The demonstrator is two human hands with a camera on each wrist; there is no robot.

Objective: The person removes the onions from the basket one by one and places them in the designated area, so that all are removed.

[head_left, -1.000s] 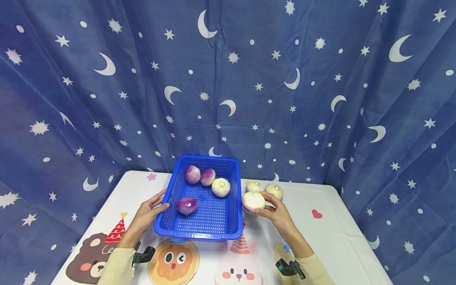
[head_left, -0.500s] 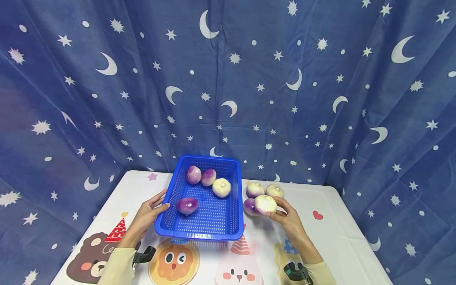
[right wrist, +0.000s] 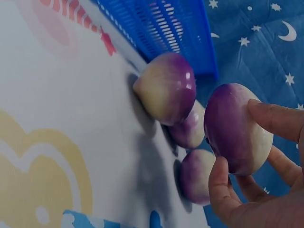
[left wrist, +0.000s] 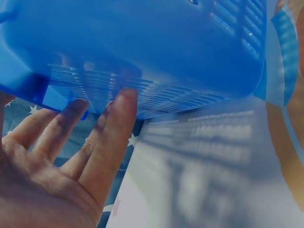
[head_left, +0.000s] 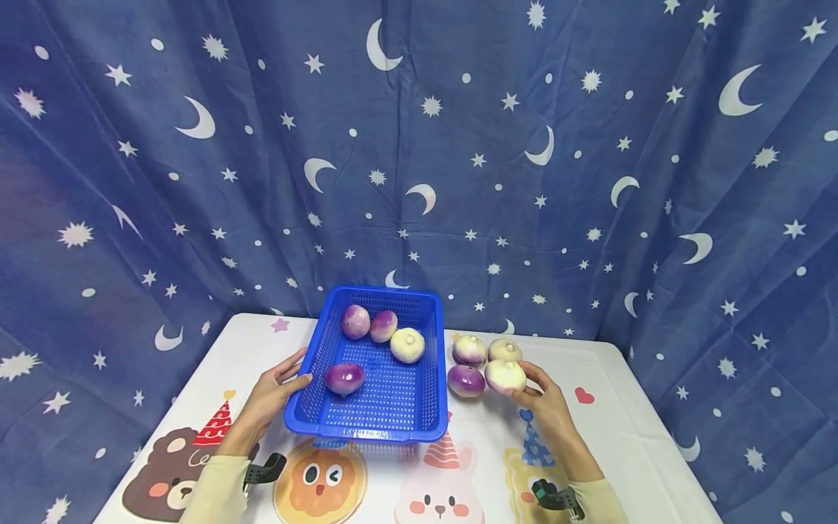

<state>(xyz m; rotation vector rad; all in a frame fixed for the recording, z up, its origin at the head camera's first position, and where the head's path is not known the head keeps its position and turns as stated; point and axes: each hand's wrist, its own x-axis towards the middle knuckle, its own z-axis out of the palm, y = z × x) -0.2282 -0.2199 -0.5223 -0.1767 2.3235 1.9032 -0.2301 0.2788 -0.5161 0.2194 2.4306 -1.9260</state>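
Observation:
My right hand (head_left: 545, 399) pinches a purple-and-white onion (right wrist: 237, 129) between thumb and fingertips, above the table at the right of the blue plastic basket (head_left: 366, 434). Close by the held onion lie a purple onion (head_left: 466, 380) and two paler ones, a white-topped onion (head_left: 469, 349) and a cream onion (head_left: 505, 350). On the basket's left side my left hand (head_left: 275, 389) grips the rim, thumb over the edge. Its other fingers (left wrist: 124, 107) reach along the outer wall in the left wrist view. Inside the basket are several onions, including a purple onion (head_left: 344, 378) near the front left.
A white tablecloth (head_left: 615, 437) with cartoon animal prints covers the table. Behind its back edge hangs a blue curtain (head_left: 458, 269) with moons and stars. The basket stands left of the loose onions, near the back edge.
My right hand has moved to the right with the white-topped onion, away from the basket. The purple onion beside the basket is now uncovered. My left hand stays at the rim.

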